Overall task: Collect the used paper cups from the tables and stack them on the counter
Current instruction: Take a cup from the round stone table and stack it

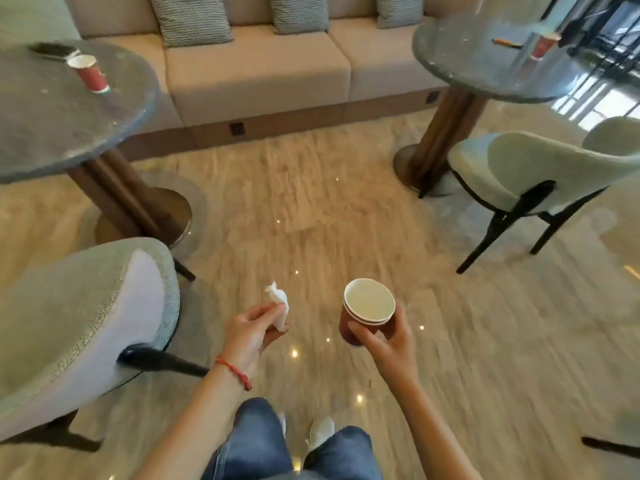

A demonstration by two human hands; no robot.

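My right hand (393, 344) grips a short stack of red paper cups (367, 311) with white rims, held upright over the floor. My left hand (251, 329) pinches a crumpled white napkin (278, 304). A red paper cup (90, 73) stands on the round grey table (52, 133) at the left, beside a dark brush-like object (52, 50). Another red paper cup (543, 46) stands on the round grey table (467, 60) at the far right, near a small dark stick (507, 43). Both tables are well out of reach of my hands.
A beige sofa (259, 74) with cushions runs along the back. A pale green chair (79, 323) stands close at my left, another chair (533, 171) at the right. Wooden table pedestals (114, 195) and polished floor (311, 209) lie between.
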